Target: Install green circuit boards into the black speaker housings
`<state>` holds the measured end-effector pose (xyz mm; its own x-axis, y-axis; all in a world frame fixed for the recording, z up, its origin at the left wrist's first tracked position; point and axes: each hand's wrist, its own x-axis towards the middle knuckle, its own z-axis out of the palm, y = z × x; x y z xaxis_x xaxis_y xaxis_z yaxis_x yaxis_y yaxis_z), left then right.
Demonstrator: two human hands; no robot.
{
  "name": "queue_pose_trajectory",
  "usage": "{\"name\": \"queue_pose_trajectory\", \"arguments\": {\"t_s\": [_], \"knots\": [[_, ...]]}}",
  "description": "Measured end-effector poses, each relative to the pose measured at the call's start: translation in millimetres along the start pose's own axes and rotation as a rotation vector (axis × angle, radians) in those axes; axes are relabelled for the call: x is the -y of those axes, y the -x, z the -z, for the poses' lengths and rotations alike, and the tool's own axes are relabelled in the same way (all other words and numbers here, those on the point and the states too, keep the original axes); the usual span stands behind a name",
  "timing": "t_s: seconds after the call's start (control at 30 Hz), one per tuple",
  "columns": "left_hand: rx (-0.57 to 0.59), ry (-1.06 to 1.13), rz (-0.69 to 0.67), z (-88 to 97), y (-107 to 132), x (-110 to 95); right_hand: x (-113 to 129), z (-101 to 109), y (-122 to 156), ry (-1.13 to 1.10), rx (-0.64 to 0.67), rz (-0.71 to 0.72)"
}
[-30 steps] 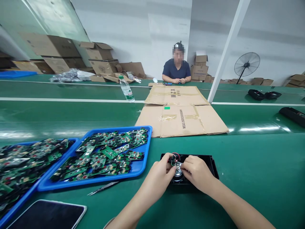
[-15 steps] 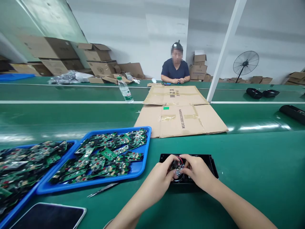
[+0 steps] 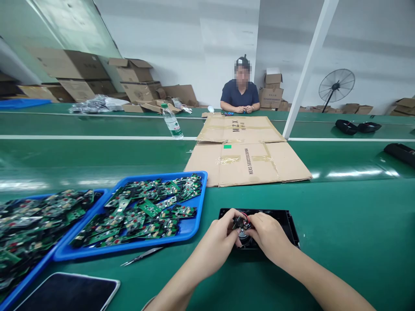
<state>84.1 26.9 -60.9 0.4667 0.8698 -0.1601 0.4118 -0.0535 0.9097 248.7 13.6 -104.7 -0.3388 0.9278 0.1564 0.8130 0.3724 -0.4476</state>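
Observation:
A black plastic housing (image 3: 288, 223) lies on the green bench, with both hands over it. Inside, a round metal-backed speaker (image 3: 244, 239) shows between the hands. Just above it is a small circuit board (image 3: 239, 222) with red wires (image 3: 245, 215). My left hand (image 3: 224, 231) is closed, thumb and fingers pinching the board's left side. My right hand (image 3: 267, 231) is closed too, its fingertips at the wires and the board's right edge. Fingers cover part of the board, so its exact seating cannot be told.
Blue trays (image 3: 202, 203) of circuit boards stand at left. Tweezers (image 3: 142, 256) and a dark-screened tablet (image 3: 69, 293) lie nearer. Flattened cardboard (image 3: 249, 162) spans the bench ahead, beside a water bottle (image 3: 171, 122). A person (image 3: 240, 93) sits opposite. Black housings (image 3: 400, 154) lie at right.
My fingers have shifted slightly, and more of the circuit board shows between them, tilted above the speaker. My right fingertips have moved a little to the right. The whole view has drifted slightly.

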Motion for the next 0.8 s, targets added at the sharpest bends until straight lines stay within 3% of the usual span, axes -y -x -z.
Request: {"name": "queue_pose_trajectory", "arguments": {"t_s": [0.17,0.27,0.4,0.8], "knots": [[0.007,-0.009,0.039,0.7,0,3,-4,25,1,-0.204,0.180,-0.195],[0.003,-0.021,0.069,1.1,0,2,-12,43,4,-0.094,0.252,-0.232],[0.023,-0.006,0.109,3.2,1,-1,-24,56,10,0.118,0.268,-0.208],[0.055,-0.068,0.174,22.2,4,-7,-28,67,18,0.092,0.241,-0.189]]}}
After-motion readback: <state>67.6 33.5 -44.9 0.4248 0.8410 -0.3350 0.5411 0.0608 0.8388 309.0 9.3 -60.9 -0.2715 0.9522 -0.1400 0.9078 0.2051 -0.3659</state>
